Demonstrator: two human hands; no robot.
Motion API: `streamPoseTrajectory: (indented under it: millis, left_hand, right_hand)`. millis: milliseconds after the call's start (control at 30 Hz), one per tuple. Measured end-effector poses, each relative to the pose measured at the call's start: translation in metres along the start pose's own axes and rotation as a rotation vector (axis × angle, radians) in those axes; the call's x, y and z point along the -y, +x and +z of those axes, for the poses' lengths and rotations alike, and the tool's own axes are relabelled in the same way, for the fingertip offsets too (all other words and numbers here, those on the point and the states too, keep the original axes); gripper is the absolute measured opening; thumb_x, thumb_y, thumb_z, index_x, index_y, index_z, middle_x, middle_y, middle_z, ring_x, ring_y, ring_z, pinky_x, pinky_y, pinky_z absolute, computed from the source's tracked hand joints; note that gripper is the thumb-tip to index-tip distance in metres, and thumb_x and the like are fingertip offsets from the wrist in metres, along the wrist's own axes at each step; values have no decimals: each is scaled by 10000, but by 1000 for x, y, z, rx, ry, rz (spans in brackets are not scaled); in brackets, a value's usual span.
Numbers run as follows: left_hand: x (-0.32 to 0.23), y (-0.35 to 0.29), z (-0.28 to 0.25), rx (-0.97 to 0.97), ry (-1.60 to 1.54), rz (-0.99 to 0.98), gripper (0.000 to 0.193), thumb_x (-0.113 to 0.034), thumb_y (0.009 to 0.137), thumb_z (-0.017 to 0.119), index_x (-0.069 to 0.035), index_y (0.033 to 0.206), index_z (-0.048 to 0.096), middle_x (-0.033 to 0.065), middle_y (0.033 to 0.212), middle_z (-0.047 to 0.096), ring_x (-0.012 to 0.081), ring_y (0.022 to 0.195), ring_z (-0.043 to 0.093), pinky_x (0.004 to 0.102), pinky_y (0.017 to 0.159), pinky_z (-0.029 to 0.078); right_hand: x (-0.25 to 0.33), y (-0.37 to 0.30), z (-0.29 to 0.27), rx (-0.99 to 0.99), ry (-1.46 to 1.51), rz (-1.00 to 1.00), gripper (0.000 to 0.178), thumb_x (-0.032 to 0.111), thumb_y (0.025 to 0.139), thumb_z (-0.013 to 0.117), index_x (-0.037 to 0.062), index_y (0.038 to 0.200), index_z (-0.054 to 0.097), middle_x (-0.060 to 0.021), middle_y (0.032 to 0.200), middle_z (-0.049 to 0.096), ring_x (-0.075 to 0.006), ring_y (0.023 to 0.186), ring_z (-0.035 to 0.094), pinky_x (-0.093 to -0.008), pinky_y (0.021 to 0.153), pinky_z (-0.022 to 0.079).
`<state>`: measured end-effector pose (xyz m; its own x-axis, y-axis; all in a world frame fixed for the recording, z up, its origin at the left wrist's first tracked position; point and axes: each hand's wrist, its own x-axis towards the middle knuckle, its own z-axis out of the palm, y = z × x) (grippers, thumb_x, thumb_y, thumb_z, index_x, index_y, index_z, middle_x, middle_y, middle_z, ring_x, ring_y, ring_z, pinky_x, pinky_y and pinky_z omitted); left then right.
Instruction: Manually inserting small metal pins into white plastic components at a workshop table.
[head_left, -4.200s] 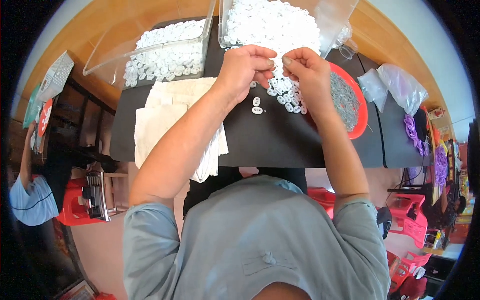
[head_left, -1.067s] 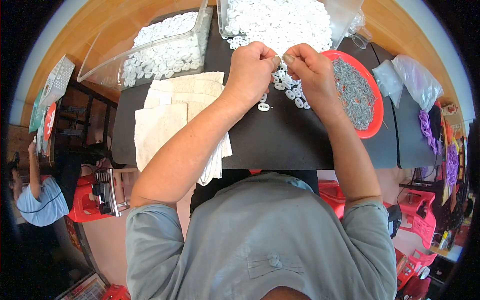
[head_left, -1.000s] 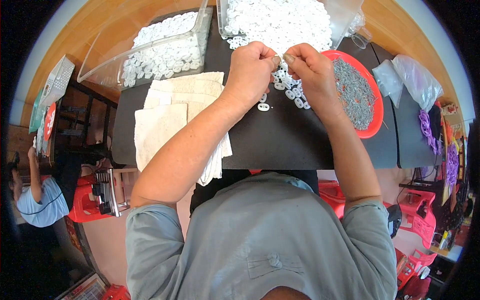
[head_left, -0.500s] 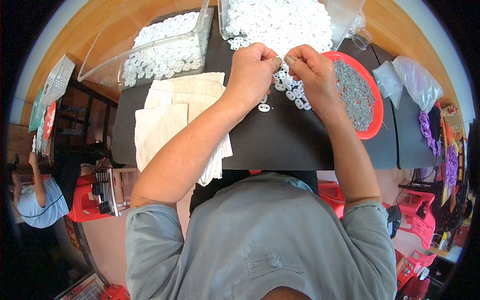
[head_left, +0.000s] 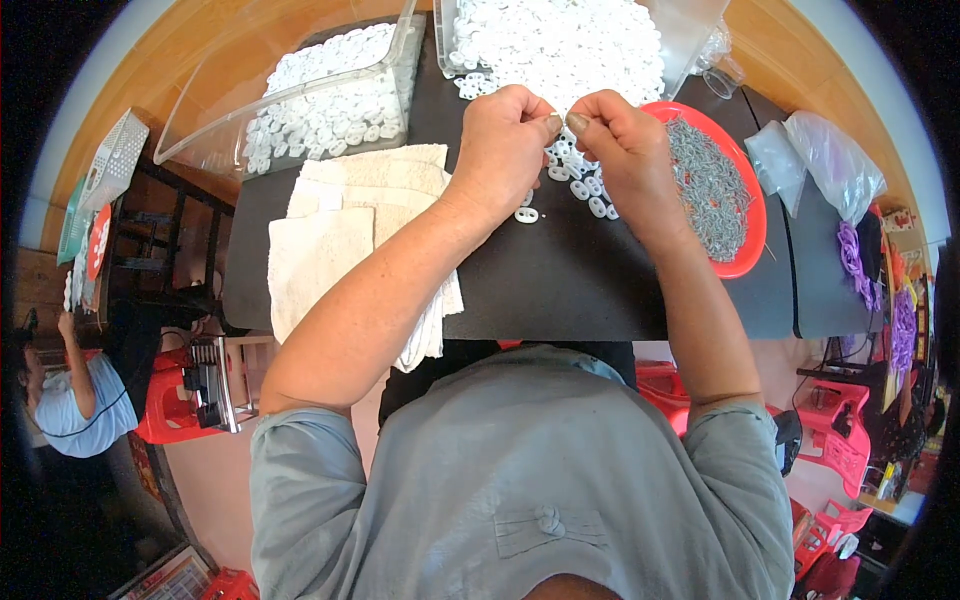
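My left hand (head_left: pixel 505 140) and my right hand (head_left: pixel 625 145) meet above the far part of the dark table, fingertips almost touching. Each is closed in a pinch; what lies between the fingers is too small and covered to make out. Below them, partly hidden by the hands, several small white oval pieces with two holes (head_left: pixel 580 188) are scattered on the tabletop. One such piece (head_left: pixel 527 215) lies a little nearer me. Right beside my right hand stands a red bowl (head_left: pixel 757 215) full of thin grey metal pins (head_left: pixel 712 185).
A heap of white pieces (head_left: pixel 560 50) fills a clear bin ahead; another clear tub (head_left: pixel 200 125) with white pieces stands far left. Folded cream towels (head_left: pixel 320 250) lie under my left forearm. Plastic bags (head_left: pixel 835 165) rest at the right. Another person (head_left: pixel 85 400) sits far left.
Both my hands stay pinched in nearly the same place. My right hand's fingertips have shifted very slightly. The person at the far left has moved an arm a little.
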<state>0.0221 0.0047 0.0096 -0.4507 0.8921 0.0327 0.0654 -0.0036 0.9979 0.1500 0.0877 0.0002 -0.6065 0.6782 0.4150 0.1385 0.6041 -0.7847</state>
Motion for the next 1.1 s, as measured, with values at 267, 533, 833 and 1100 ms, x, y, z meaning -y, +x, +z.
streamPoseTrajectory:
  millis: [267,533,833,1100]
  left_hand:
    - [1,-2,4,-74,-164,6,113,-34,870,605,18,775,576,47,648,558,103,506,515,263,390,403]
    - [4,4,0,-22,-176,-18,91,-47,900,595,3,824,601,37,686,581,96,524,534,245,402,436]
    - [4,5,-1,30,-130,-43,99,-72,900,609,5,839,612,41,691,594,98,537,539,243,395,430]
    - [11,7,-1,3,53,26,113,-77,892,608,7,816,612,40,679,592,96,539,540,244,397,424]
  right_hand:
    - [2,0,13,-109,-47,-78,85,85,896,583,8,886,618,5,664,567,-56,610,501,-234,555,432]
    - [-3,2,8,-141,-162,-178,90,70,898,592,6,943,636,-29,704,602,-94,639,562,-265,572,458]
    - [-5,1,8,-173,-416,-280,57,66,878,606,21,910,619,-147,777,649,-295,685,648,-365,594,491]
    - [-6,-4,17,-157,-441,-209,42,61,875,591,22,889,593,-161,763,627,-320,672,628,-387,598,479]
